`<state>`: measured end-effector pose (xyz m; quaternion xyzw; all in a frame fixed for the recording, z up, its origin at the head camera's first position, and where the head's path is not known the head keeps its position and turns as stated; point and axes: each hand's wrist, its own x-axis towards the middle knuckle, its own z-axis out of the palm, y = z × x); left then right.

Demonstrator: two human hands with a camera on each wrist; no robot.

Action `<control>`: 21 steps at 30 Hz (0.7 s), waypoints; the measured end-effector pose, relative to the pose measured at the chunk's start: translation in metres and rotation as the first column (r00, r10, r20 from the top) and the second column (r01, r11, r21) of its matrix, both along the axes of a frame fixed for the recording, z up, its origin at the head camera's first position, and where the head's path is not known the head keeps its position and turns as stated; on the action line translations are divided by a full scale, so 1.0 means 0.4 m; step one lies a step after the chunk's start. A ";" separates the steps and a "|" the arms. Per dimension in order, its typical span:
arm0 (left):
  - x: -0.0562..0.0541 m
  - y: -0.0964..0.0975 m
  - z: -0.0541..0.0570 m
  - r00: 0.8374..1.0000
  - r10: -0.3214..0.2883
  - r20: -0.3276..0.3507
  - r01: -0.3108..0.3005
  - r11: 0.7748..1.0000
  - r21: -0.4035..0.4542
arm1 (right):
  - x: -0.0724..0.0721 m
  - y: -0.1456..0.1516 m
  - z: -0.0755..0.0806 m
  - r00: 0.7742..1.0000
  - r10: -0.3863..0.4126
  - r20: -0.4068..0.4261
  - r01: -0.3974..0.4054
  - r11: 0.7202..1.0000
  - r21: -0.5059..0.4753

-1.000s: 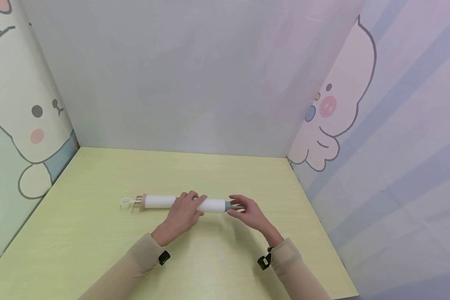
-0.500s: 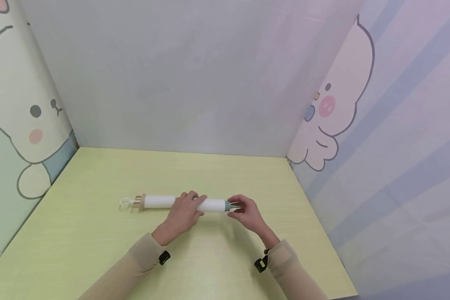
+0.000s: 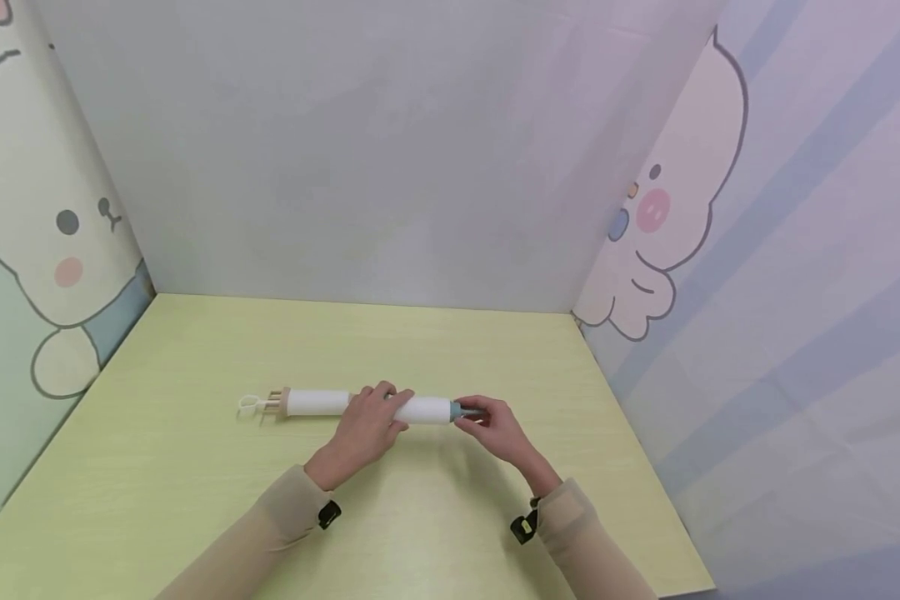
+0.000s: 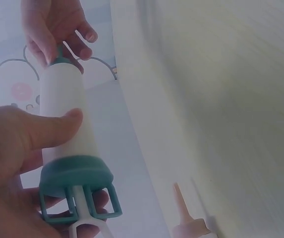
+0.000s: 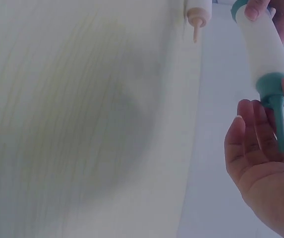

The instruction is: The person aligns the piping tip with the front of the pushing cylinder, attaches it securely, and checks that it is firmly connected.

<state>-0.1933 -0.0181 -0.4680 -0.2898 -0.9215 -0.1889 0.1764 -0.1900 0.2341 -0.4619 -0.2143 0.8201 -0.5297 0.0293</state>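
My left hand (image 3: 367,425) grips a white syringe (image 3: 426,410) with teal ends, held lengthwise over the table. In the left wrist view its thumb presses on the white barrel, just above the teal flange (image 4: 75,171) with its open side loops and a white plunger. My right hand (image 3: 498,429) is at the other end, thumb and fingers around the teal collar (image 5: 270,85) of the nozzle. The long tapered nozzle (image 5: 279,126) points into the right palm. A second white syringe (image 3: 315,403) with beige ends lies to the left, partly hidden by my left hand.
The pale yellow-green table (image 3: 270,500) runs back to a grey wall (image 3: 382,167). Curtains with cartoon animals (image 3: 682,183) flank it left and right. The beige syringe's white ring handle (image 3: 250,404) points left.
My right fingers have closed in around the teal collar, and the right wrist has shifted slightly left. My left hand and both syringes stay nearly in place.
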 end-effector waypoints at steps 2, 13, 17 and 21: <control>0.000 -0.001 0.000 1.000 0.001 0.008 -0.001 1.000 -0.005 | 0.001 0.001 -0.001 1.000 0.004 0.007 -0.004 1.000 -0.019; -0.003 -0.002 -0.001 0.999 0.008 0.038 -0.007 1.000 -0.015 | 0.004 -0.006 -0.012 1.000 0.002 0.000 -0.002 0.994 -0.108; -0.001 0.000 -0.001 0.999 0.004 0.048 -0.004 1.000 -0.013 | 0.005 -0.006 -0.007 1.000 -0.015 -0.016 0.014 0.997 -0.072; -0.001 0.002 0.002 0.999 0.005 0.047 -0.005 1.000 -0.008 | 0.003 -0.005 0.001 0.999 -0.021 -0.035 0.020 0.999 -0.026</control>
